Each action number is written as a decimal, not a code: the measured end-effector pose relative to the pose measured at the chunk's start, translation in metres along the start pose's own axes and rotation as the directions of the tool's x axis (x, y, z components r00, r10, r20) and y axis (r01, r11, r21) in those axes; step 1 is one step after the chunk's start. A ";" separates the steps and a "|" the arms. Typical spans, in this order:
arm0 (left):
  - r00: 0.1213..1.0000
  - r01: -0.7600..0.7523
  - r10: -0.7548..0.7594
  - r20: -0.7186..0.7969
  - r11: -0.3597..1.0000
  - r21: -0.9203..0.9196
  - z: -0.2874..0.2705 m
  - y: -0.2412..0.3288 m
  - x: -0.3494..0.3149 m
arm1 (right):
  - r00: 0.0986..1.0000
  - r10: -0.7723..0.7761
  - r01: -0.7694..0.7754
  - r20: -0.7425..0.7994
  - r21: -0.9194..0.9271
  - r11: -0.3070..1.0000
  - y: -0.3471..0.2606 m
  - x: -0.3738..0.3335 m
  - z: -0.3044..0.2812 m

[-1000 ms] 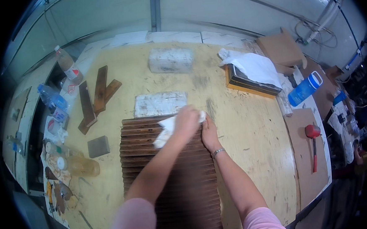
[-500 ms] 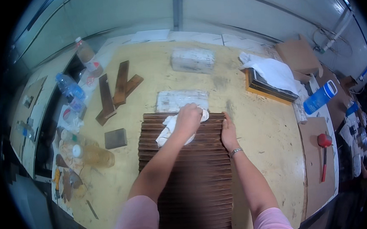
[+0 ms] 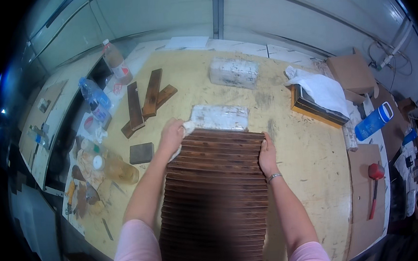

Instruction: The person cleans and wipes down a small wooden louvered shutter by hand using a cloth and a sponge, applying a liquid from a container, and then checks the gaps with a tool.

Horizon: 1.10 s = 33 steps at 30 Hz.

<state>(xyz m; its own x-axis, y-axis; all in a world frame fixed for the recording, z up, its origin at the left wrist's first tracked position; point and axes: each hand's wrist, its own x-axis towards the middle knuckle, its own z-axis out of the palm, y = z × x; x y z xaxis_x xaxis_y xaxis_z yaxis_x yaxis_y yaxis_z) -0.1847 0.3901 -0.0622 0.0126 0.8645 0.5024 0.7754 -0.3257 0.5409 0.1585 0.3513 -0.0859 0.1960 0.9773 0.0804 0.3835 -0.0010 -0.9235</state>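
Note:
A dark brown panel of ridged wooden slats (image 3: 220, 163) lies in front of me, its far end close to a white wrapped block (image 3: 219, 117). My left hand (image 3: 171, 136) is closed on a white cloth (image 3: 188, 128) at the panel's far left corner. Part of the cloth hangs along the left edge, mostly hidden by the hand. At the far right, my right hand (image 3: 268, 159) grips the panel's side edge, with its thumb against the slats.
Loose wooden strips (image 3: 152, 92) and a grey block (image 3: 141, 153) lie to the left, near several bottles (image 3: 118, 169). Further back sits another wrapped block (image 3: 234, 73). On the right are a cloth-topped stack (image 3: 317, 93), a blue bottle (image 3: 372, 122) and a red mallet (image 3: 375, 172).
My left hand has moved the cloth leftward, from the middle of the panel's far end to its left corner. The right hand stays on the right edge. The view has shifted slightly.

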 end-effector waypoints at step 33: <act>0.810 0.484 -0.465 0.359 0.183 -0.856 -0.076 0.054 0.011 | 1.000 0.006 -0.007 -0.017 -0.021 1.000 -0.003 0.001 0.000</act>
<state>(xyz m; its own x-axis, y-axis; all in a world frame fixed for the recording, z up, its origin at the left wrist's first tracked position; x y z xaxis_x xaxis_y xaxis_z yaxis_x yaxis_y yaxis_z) -0.1905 0.3530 0.0240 -0.1235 0.9886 -0.0865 -0.3919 0.0315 0.9195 0.1573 0.3523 -0.0834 0.2137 0.9736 0.0808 0.4009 -0.0120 -0.9161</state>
